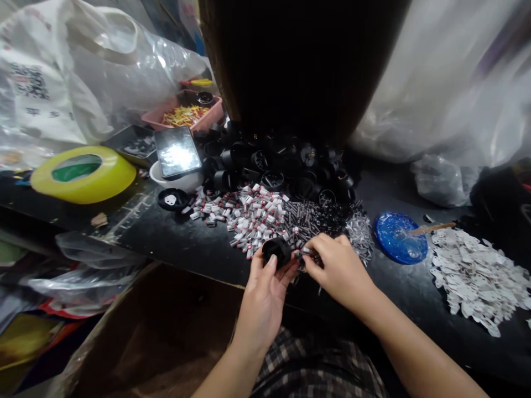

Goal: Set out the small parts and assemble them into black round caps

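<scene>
My left hand [265,287] is wrapped round a round black plastic housing [276,252], its thumb on the rim and its opening facing up. Just to the right, my right hand [334,265] pinches a small spring [306,253] between thumb and fingertips, close to the left fingertips. Beyond the hands lie a heap of small white and red parts [259,213], a pile of metal springs [302,214], small black pieces [329,218] and clear or silvery small parts [360,232].
Many black housings [265,160] are heaped at the back. On the right are a blue lid [400,237] with a wooden stick and a pile of flat white pieces [479,276]. Yellow tape [120,174], a white bowl [157,176] and a pink basket [213,114] stand on the left.
</scene>
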The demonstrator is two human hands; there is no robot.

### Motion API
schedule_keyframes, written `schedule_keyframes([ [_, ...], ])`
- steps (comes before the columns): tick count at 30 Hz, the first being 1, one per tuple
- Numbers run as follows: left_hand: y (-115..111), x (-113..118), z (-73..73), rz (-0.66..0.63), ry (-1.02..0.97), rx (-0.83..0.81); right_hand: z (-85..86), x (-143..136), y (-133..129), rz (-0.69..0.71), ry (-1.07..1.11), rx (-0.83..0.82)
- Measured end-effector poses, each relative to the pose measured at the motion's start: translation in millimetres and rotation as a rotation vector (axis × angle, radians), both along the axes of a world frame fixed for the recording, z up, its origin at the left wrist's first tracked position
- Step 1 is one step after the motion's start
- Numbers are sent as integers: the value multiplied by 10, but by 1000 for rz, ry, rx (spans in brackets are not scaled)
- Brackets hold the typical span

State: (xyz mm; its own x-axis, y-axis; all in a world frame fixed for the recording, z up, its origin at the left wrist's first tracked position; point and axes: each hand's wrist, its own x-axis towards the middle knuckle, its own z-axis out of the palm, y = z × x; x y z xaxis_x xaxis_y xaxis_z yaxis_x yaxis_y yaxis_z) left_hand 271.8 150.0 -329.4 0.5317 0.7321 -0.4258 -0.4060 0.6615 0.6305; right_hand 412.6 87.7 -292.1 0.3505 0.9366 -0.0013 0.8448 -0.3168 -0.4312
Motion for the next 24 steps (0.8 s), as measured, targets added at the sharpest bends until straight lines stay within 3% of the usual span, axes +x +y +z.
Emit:
schedule_keyframes([
  [5, -88, 66, -10, -43, 68, 18, 77, -30, -299, -155, 308, 199],
  [11, -194, 100, 11, -78, 117, 53, 51, -21, -406, -93, 231, 191],
  [18, -293, 114, -24, -144, 130, 32, 58, -49, -533, -231, 361, 205],
  [22, -361, 182, -109, -268, 216, -1, 128, 58, -769, -196, 257, 165],
  [24, -392, 230, -151, -347, 220, 8, 174, 234, -978, -277, 138, 198],
])
